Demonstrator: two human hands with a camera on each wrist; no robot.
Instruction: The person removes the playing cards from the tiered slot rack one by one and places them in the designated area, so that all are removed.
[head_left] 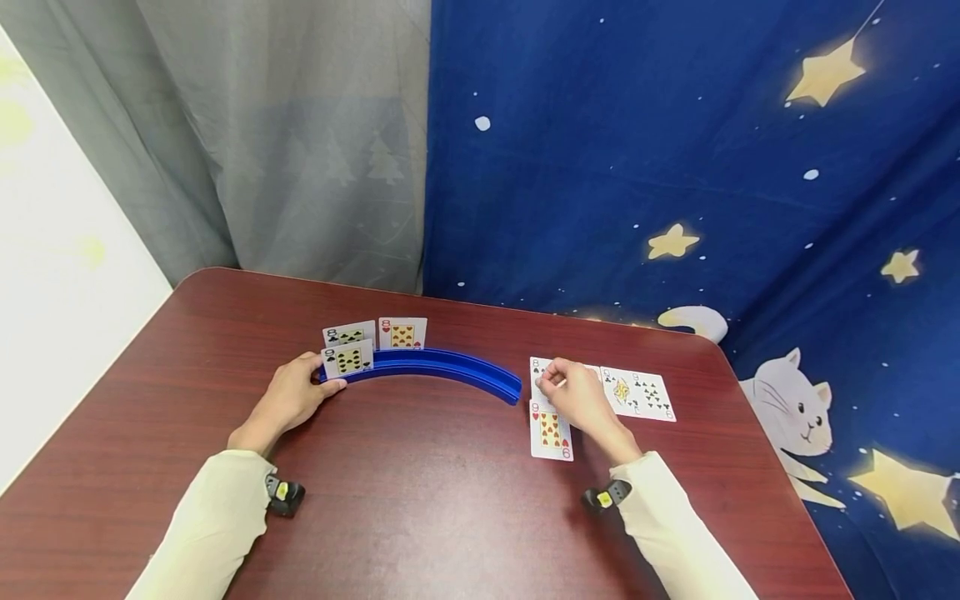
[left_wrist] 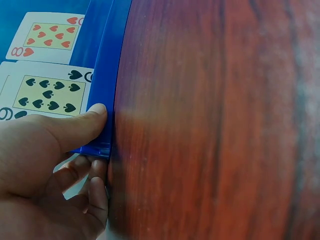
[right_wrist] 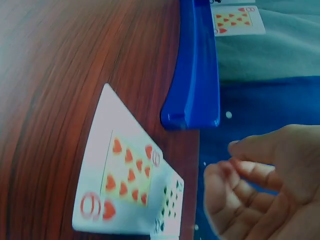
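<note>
My left hand (head_left: 294, 392) grips the left end of a curved blue card holder (head_left: 450, 367), thumb (left_wrist: 92, 120) on its near face and fingers curled at its end. Beside that thumb the nine of spades (left_wrist: 47, 95) stands in the front slot. Behind it are a black eight (head_left: 348, 333) and the eight of hearts (head_left: 402, 332). My right hand (head_left: 576, 398) hovers over the cards at the holder's right, fingers loosely bent, nothing between them. Below it lies the nine of hearts (head_left: 551, 435), with another black eight (head_left: 536, 369) partly hidden by the hand.
Right of my right hand lie overlapping black-suit cards (head_left: 651, 395), one with a yellow emblem. The brown wooden table (head_left: 420, 500) ends at a grey curtain (head_left: 322, 167) and a blue star-patterned curtain (head_left: 570, 167). A dark wrist camera (head_left: 285, 496) sits at my left cuff.
</note>
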